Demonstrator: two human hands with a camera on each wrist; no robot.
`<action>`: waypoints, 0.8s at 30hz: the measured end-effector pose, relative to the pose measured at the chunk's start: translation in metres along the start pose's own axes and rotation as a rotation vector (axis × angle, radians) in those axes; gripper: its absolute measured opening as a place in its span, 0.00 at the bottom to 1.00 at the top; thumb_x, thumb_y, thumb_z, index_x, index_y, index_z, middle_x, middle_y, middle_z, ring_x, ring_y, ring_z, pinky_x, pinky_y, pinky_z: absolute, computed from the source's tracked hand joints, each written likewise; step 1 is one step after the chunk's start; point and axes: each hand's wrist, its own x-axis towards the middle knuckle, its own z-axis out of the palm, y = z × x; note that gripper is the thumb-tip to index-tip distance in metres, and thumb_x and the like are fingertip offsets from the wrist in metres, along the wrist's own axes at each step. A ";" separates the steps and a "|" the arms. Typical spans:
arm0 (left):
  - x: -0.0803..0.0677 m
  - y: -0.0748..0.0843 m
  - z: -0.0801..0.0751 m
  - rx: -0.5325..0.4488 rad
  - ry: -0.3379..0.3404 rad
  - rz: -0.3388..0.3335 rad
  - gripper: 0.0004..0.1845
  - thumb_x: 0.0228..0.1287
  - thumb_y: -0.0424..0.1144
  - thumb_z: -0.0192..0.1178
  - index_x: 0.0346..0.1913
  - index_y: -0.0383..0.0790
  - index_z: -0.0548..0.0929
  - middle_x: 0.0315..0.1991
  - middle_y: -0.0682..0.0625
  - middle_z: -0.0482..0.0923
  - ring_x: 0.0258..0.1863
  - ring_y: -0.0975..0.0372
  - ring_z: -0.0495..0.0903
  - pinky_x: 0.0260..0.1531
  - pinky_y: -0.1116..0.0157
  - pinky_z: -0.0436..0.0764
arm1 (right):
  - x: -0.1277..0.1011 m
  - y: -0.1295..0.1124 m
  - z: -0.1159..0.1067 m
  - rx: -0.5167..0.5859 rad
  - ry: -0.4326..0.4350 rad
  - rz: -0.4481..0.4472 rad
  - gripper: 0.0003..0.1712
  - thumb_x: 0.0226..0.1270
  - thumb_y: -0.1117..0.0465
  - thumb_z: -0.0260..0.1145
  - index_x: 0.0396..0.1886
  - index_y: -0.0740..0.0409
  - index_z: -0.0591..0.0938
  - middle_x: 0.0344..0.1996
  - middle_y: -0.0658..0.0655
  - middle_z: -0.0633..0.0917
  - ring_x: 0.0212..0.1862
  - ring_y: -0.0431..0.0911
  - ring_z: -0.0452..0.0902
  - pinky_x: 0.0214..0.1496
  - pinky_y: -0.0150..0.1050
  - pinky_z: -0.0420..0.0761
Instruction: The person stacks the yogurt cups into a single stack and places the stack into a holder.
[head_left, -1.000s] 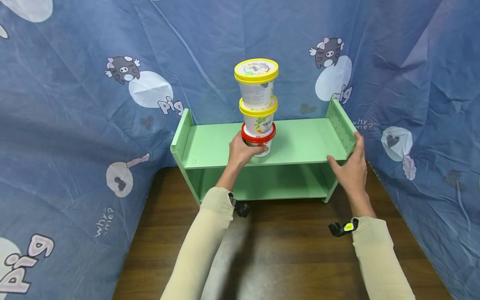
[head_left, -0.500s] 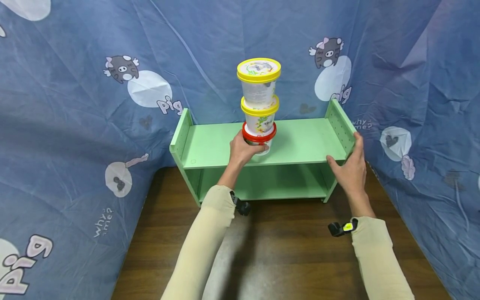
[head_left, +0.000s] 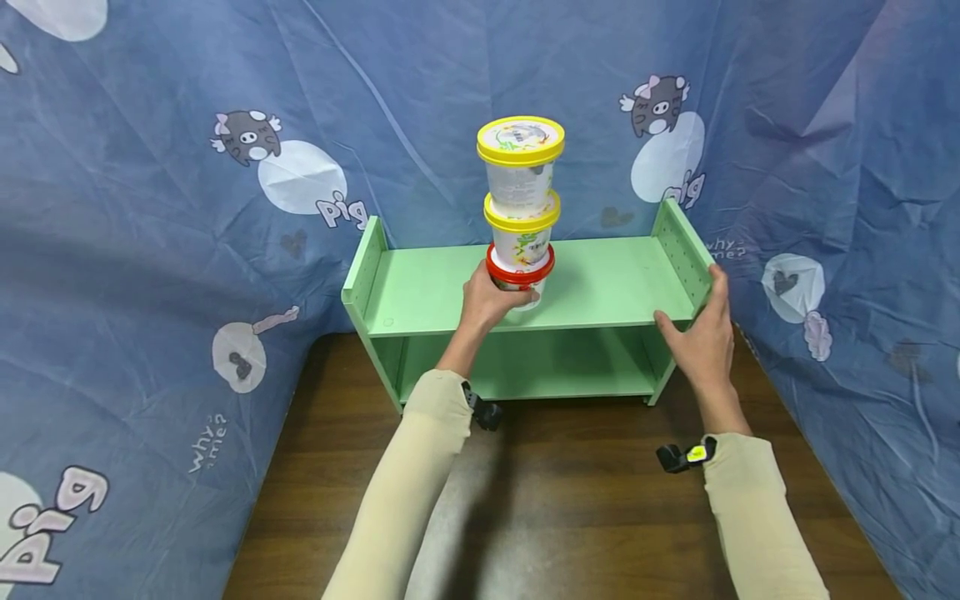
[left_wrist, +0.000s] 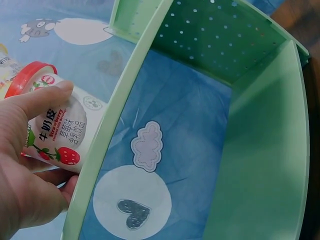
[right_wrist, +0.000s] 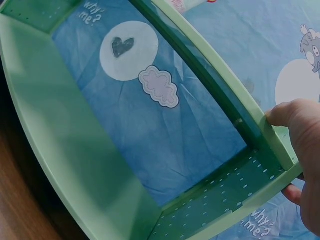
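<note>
Three white tubs form a stack on the upper board of a small green shelf. At the bottom is a red-lidded tub with strawberry pictures. A yellow-lidded tub rests on it, and another yellow-lidded tub tops the stack, leaning little if at all. My left hand grips the red-lidded tub, thumb across its front; some of the other fingers are hidden behind it. At the shelf's right end, my right hand holds the side panel, thumb at the upper board's front edge.
Below the upper board lies the shelf's lower board, with an open back. The shelf stands on a brown wood-grain surface. Blue cloth with pig prints hangs behind and along both sides.
The stack of tubs has shifted slightly to the right, the upper tubs a little more than the bottom one. My left hand moved slightly with it; my right hand stays on the side panel.
</note>
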 end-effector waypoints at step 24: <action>-0.023 -0.004 -0.020 0.077 0.044 -0.003 0.54 0.44 0.46 0.76 0.74 0.43 0.57 0.69 0.41 0.65 0.68 0.48 0.65 0.63 0.47 0.72 | 0.000 -0.002 -0.001 -0.010 -0.009 0.006 0.57 0.55 0.53 0.73 0.76 0.33 0.46 0.76 0.56 0.59 0.67 0.68 0.65 0.61 0.67 0.67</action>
